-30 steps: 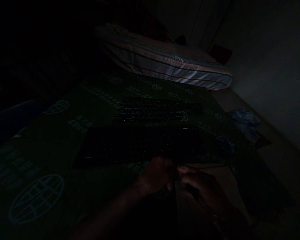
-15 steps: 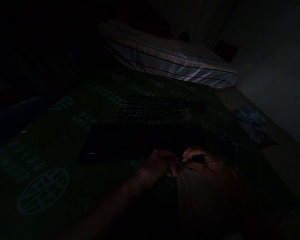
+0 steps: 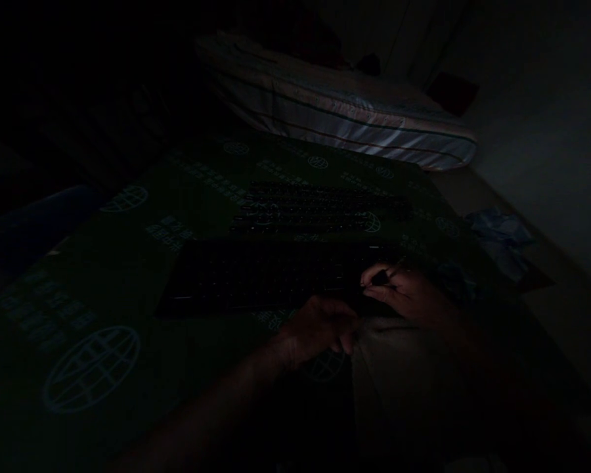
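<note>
The scene is very dark. My left hand (image 3: 320, 332) hovers with curled fingers just in front of a black keyboard (image 3: 270, 276) lying on a green printed mat (image 3: 128, 276). My right hand (image 3: 406, 292) is over the keyboard's right end, its fingers pinched on a small dark object (image 3: 380, 278) that I cannot make out. A second black keyboard (image 3: 320, 207) lies behind the first one on the same mat.
A striped rolled mattress (image 3: 345, 118) lies along the back. Crumpled pale cloth (image 3: 502, 233) sits on the floor at right, near a wall. A dark blue object (image 3: 34, 223) lies at the left edge.
My right hand has moved away from the left one, up and forward onto the near keyboard's right end, keeping its pinch. My left hand stayed near the keyboard's front edge.
</note>
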`<move>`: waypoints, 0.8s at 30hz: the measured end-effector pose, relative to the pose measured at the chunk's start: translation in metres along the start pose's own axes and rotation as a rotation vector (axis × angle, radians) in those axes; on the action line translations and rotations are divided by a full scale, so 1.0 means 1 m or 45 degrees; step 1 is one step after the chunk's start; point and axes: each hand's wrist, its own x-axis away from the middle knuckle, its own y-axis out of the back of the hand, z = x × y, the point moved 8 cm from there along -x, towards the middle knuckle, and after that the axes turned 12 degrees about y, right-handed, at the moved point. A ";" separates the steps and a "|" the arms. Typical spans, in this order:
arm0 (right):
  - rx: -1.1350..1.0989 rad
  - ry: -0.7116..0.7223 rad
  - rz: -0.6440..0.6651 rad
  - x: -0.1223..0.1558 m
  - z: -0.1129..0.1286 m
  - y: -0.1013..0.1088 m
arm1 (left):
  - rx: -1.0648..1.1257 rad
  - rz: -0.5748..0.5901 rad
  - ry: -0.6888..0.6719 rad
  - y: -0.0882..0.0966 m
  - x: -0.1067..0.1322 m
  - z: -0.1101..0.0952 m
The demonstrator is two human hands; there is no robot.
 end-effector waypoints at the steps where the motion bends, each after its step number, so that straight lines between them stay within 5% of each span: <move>1: 0.004 0.010 0.017 -0.001 0.000 -0.001 | -0.023 0.012 0.005 -0.001 0.000 0.001; 16: 0.097 0.074 0.217 -0.009 0.001 -0.008 | -0.045 0.035 -0.025 -0.004 0.002 0.000; 24: 0.332 -0.086 -0.113 0.001 -0.005 -0.008 | -0.110 0.021 0.000 -0.005 0.001 0.001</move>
